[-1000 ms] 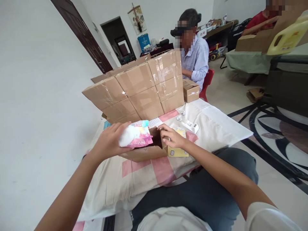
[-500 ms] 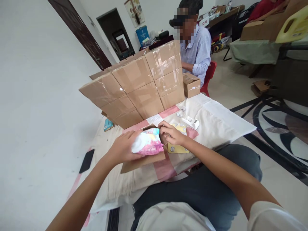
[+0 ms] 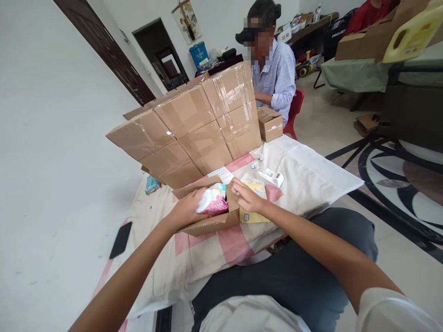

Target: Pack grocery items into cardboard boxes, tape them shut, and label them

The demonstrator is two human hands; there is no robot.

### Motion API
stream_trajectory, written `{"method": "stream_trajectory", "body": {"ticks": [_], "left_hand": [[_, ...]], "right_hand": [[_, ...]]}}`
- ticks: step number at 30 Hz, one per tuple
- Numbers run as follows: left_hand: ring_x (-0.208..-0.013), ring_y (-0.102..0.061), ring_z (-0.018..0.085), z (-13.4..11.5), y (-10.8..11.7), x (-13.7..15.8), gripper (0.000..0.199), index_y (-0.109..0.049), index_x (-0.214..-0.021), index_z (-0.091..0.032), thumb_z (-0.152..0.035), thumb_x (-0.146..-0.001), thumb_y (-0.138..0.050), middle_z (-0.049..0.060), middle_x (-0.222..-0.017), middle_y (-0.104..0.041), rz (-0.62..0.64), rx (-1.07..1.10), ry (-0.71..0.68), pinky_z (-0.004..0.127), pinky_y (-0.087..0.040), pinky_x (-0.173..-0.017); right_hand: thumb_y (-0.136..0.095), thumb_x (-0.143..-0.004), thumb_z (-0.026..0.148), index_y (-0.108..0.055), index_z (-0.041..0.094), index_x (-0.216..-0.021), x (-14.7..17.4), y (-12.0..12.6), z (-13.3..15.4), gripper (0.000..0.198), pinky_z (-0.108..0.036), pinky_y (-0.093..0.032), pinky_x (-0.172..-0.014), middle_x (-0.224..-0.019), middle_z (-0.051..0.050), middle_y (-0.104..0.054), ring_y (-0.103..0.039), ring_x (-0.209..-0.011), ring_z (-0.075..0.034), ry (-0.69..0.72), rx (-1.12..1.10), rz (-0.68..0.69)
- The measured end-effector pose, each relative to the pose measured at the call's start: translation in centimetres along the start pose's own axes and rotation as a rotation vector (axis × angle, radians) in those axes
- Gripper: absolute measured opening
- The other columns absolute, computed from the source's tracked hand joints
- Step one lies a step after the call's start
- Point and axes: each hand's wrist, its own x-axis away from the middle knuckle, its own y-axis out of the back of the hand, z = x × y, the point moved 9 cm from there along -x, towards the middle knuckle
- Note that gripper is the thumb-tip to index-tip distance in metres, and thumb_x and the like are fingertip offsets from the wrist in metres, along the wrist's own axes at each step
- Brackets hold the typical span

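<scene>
An opened cardboard box [image 3: 209, 226] stands on the cloth-covered table in front of me. My left hand [image 3: 188, 210] is closed around a soft pink and white printed packet [image 3: 216, 203], which sits partly down inside the box. At the box's right side, my right hand [image 3: 246, 196] has its fingers curled at the top edge of the wall; the fingertips are partly hidden. Under and beside the right hand lies a flat yellow printed sheet [image 3: 254, 216]. Behind the box is a white card with rows of small marks [image 3: 218, 173].
A tall wall of taped cardboard boxes [image 3: 199, 124] rises behind. A white device [image 3: 270, 177] lies to the right, a dark phone-like slab [image 3: 120, 240] and a blue packet [image 3: 152, 184] to the left. A person in a blue shirt [image 3: 277, 78] sits beyond, near a small box [image 3: 270, 124].
The packet has gone lower, into the box, with my left hand on it. More of the box's walls now shows. The view has shifted slightly, and my right hand stays at the box's right side.
</scene>
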Motion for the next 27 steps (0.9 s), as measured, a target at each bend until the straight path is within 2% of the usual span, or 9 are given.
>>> {"method": "stream_trajectory", "body": {"ticks": [4,11,18,22,27], "left_hand": [[-0.132,-0.057,0.036,-0.3,-0.7,-0.2,0.08,-0.038,-0.147,-0.029,-0.05,-0.078,-0.072,0.014,-0.146,-0.056,0.039,-0.056,-0.016,0.046,-0.054,-0.099],[-0.127,-0.061,0.037,-0.5,-2.3,-0.8,0.077,-0.041,-0.148,-0.023,-0.04,-0.079,-0.072,0.018,-0.147,-0.056,0.1,-0.125,-0.025,0.047,-0.052,-0.101],[-0.119,-0.065,0.036,-0.9,-3.5,-1.5,0.059,-0.051,-0.137,-0.021,-0.035,-0.082,-0.067,0.018,-0.137,-0.061,0.154,-0.138,-0.05,0.044,-0.053,-0.097],[-0.12,-0.065,0.031,-0.2,-4.6,-1.8,0.061,-0.048,-0.14,-0.022,-0.03,-0.082,-0.065,0.014,-0.137,-0.06,0.189,-0.106,-0.062,0.039,-0.054,-0.096],[-0.124,-0.063,0.03,0.4,-5.1,-1.9,0.065,-0.048,-0.141,-0.024,-0.028,-0.079,-0.066,0.013,-0.142,-0.059,0.207,-0.119,-0.051,0.038,-0.053,-0.095]], "right_hand": [[-0.044,-0.073,0.008,-0.03,0.025,-0.086,0.0,0.0,0.0,0.026,-0.038,-0.034,-0.075,-0.093,-0.004,-0.038,-0.039,-0.085,-0.023,-0.01,-0.004,-0.002],[-0.044,-0.071,0.008,-0.029,0.026,-0.085,0.3,-0.2,-0.1,0.028,-0.037,-0.035,-0.075,-0.093,-0.004,-0.039,-0.039,-0.084,-0.023,-0.017,0.013,-0.001],[-0.043,-0.072,0.006,-0.028,0.025,-0.085,0.2,-0.2,0.2,0.028,-0.036,-0.034,-0.074,-0.093,-0.003,-0.037,-0.038,-0.083,-0.022,-0.022,0.018,0.008],[-0.043,-0.072,0.006,-0.028,0.025,-0.085,0.2,-0.2,0.4,0.028,-0.037,-0.034,-0.074,-0.094,-0.004,-0.037,-0.038,-0.084,-0.022,-0.028,0.023,0.01],[-0.043,-0.072,0.006,-0.029,0.025,-0.086,0.2,-0.2,0.3,0.028,-0.037,-0.035,-0.075,-0.095,-0.004,-0.038,-0.039,-0.085,-0.022,-0.031,0.032,0.017]]}}
